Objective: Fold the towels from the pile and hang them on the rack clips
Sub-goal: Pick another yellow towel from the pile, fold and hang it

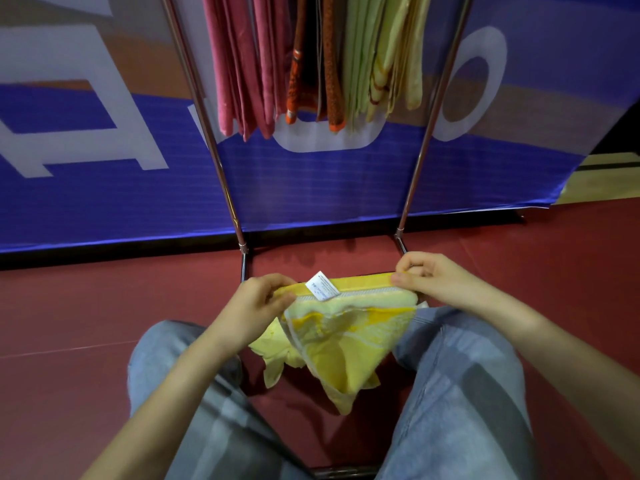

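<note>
A yellow towel [341, 336] with a white label hangs between my knees, its top hem stretched level. My left hand [254, 304] pinches the hem's left end. My right hand [434, 277] pinches its right end. The rest of the towel droops in loose folds toward the floor. Straight ahead stands the metal rack [221, 168], its two slanted legs framing several hung towels: pink ones [242, 64] on the left, orange ones [311, 64] in the middle, pale green and yellow ones [381, 53] on the right. The rack's clips are out of view above the frame.
A blue and white banner [104, 188] stands behind the rack. The floor [69, 306] is dark red. My legs in grey-blue trousers [460, 393] spread to either side of the towel. A rack base bar [346, 472] crosses the floor near me.
</note>
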